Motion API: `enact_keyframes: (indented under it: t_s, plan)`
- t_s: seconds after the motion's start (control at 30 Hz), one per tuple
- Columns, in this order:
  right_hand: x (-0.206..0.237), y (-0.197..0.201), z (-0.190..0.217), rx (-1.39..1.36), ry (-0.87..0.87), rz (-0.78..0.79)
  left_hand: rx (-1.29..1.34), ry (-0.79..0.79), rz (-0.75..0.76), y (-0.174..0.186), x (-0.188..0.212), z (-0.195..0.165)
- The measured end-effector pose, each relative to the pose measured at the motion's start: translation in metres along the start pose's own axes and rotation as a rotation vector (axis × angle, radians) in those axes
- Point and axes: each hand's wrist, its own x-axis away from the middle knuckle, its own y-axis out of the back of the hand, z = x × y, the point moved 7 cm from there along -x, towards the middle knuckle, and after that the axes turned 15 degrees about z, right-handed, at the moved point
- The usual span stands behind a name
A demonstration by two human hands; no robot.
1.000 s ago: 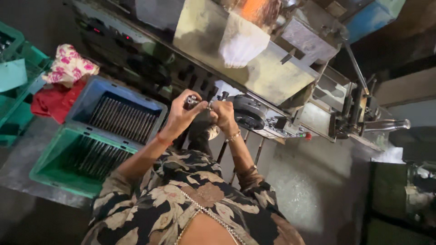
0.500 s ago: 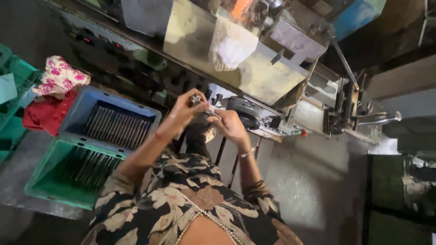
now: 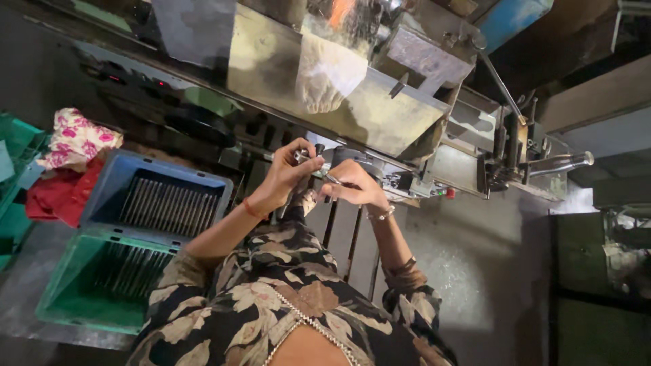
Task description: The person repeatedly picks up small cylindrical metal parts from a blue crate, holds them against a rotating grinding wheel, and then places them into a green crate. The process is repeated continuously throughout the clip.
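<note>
- Here our left hand [image 3: 285, 177] pinches a small metal part [image 3: 303, 158].
- Our right hand [image 3: 354, 186] curls its fingers round a thin rod [image 3: 330, 178], beside the blue crate [image 3: 108, 196].

— How was my view?
— Dim overall; light fell from above onto the slanted steel hopper [image 3: 339, 102], which glared.
— Sharpness?
— Soft, edges bent, corners sank into shadow, the grey floor [image 3: 468, 271] grainy.
</note>
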Motion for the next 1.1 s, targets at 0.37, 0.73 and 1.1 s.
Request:
enact_keyframes:
  t_s: [0.37, 0.73, 1.1]
  plan:
    - [0.017, 0.049, -0.06, -0.147, 0.068, -0.158, -0.198, -0.022, -0.027, 0.02, -0.065, 0.008]
    - [0.179, 0.269, -0.106, 0.665, -0.419, -0.797, -0.072, 0.272, -0.007, 0.094, -0.301, 0.05]
    - [0.485, 0.452, -0.236, 1.018, -1.282, -1.186, 0.171, 0.071, -0.499, 0.209, -0.591, 0.077]
